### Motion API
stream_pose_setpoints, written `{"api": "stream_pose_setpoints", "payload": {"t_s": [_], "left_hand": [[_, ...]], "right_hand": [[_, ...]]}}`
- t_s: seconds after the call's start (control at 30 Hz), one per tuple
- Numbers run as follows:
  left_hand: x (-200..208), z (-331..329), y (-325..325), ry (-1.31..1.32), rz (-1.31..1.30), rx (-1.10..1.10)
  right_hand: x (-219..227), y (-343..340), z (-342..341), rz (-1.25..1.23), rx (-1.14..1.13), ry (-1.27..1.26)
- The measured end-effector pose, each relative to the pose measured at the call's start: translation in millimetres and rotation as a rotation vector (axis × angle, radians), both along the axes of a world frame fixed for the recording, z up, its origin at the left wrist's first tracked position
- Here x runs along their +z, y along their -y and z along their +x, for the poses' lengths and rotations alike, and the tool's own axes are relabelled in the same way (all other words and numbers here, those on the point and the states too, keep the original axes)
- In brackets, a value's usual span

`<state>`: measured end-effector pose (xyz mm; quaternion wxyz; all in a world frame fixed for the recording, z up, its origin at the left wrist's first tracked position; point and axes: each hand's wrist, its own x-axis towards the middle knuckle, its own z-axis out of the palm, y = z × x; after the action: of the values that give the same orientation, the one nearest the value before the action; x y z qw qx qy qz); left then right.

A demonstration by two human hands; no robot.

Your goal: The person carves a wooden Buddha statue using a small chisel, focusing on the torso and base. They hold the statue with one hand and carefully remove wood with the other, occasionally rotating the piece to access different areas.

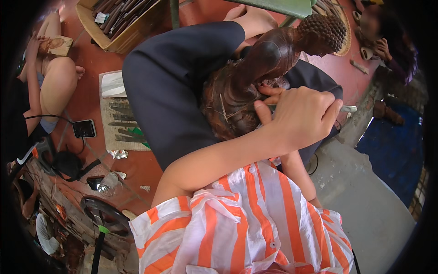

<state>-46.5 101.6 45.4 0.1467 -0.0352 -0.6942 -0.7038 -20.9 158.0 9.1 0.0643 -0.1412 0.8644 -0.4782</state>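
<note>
A dark brown carved wooden statue (269, 52) of a seated figure with knobbly curled hair leans to the right between my crossed legs. My left hand (303, 114) reaches across in front of it, closed in a fist around a thin hand tool (349, 108). The tool's pale metal end juts out past the fist on the right; its working tip is hidden. My right hand (263, 112) is mostly covered by the left wrist and fist. Its visible fingers are bent and press against the statue's front, near the lap.
A cardboard box (109, 39) of dark-handled tools stands at upper left. Several flat files (123, 121) lie on a mat (109, 132) left of my knee. Near it are a phone (84, 129) and a clear glass (108, 183). Other people sit at far left and upper right.
</note>
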Motion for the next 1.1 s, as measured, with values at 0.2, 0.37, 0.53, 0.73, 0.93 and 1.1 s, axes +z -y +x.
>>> {"api": "stream_pose_setpoints", "payload": {"t_s": [0.2,0.37,0.53,0.73,0.93,1.1], "left_hand": [[-1,-2,-2,-0.003,-0.009,-0.008],[0,0,1,0.037,-0.018,-0.019],[0,-2,-3,-0.004,-0.057,0.009],[-1,-3,-1,0.035,-0.057,-0.038],[0,1,1,0.026,-0.110,-0.004],[0,-3,-4,-0.004,-0.115,0.016]], "right_hand": [[0,-4,-2,-0.049,-0.007,0.073],[5,1,1,0.064,0.046,-0.004],[2,-4,-4,0.015,0.049,0.008],[2,-3,-6,-0.061,0.005,0.091],[8,0,-4,0.037,0.092,-0.006],[6,-4,-9,-0.053,0.076,0.048]]}}
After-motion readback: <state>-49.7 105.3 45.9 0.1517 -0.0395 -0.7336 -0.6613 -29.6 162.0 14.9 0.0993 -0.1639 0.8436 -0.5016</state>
